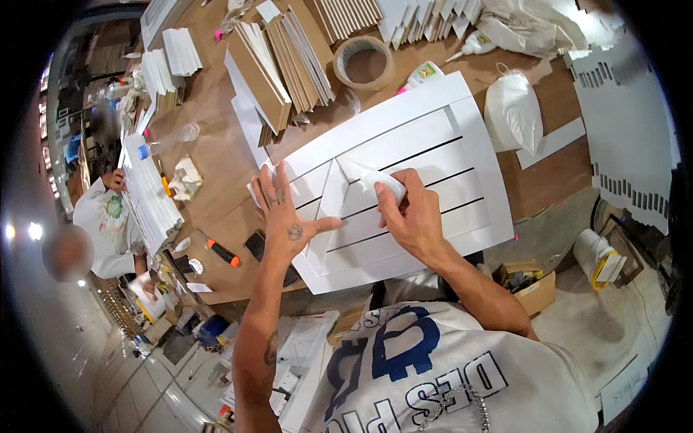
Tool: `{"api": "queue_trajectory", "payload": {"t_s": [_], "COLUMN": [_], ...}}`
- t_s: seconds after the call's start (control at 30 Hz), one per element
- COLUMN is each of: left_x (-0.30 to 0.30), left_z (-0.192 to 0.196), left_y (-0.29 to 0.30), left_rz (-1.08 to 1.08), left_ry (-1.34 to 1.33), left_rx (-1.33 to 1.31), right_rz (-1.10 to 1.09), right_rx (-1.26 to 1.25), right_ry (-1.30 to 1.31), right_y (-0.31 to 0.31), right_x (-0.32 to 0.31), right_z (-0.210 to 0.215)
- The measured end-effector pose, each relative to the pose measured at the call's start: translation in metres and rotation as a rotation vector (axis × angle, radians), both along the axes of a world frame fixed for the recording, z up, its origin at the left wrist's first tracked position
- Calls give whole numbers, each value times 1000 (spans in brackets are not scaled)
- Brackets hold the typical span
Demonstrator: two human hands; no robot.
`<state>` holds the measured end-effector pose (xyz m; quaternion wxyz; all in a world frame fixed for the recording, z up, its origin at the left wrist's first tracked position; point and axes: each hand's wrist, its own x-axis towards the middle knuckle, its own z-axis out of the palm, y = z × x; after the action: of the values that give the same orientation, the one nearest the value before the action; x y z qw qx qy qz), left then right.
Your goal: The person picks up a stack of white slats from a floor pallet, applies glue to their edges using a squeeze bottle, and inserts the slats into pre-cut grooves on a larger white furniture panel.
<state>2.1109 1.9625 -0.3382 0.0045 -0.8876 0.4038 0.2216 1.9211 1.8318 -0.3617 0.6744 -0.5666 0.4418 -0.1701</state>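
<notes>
A white panel [426,249] with raised strips and several dark slots lies tilted across the front of the table. My right hand [413,213] is closed around a white squeeze bottle [372,175] with a pointed nozzle. Its tip meets the panel beside a diagonal strip, where that strip runs toward the upper long strip. My left hand [285,216] presses on the panel's left side with fingers spread, holding nothing. Just left of that hand, a black phone [256,245] rests on the table, partly hidden by my forearm.
Stacked boards [281,68], a tape roll [364,63], and another glue bottle [424,74] stand beyond the panel. A filled white bag [513,110] is at right. An orange-black cutter [222,252] lies left. Across the table's left side, another person [108,224] works beside stacked white strips [150,195].
</notes>
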Motion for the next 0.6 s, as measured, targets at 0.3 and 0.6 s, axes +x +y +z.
{"api": "queue_trajectory", "payload": {"t_s": [0.3, 0.6], "left_x": [-2, 0], "left_z": [4, 2], "left_y": [-6, -3], "left_rz": [2, -14], "left_ry": [29, 15], "left_rx": [10, 5], "right_rz": [81, 49], "right_rx": [35, 12], "right_ry": [39, 4], "right_y": [-7, -5], "right_x": [5, 7], "right_z": [2, -2]}}
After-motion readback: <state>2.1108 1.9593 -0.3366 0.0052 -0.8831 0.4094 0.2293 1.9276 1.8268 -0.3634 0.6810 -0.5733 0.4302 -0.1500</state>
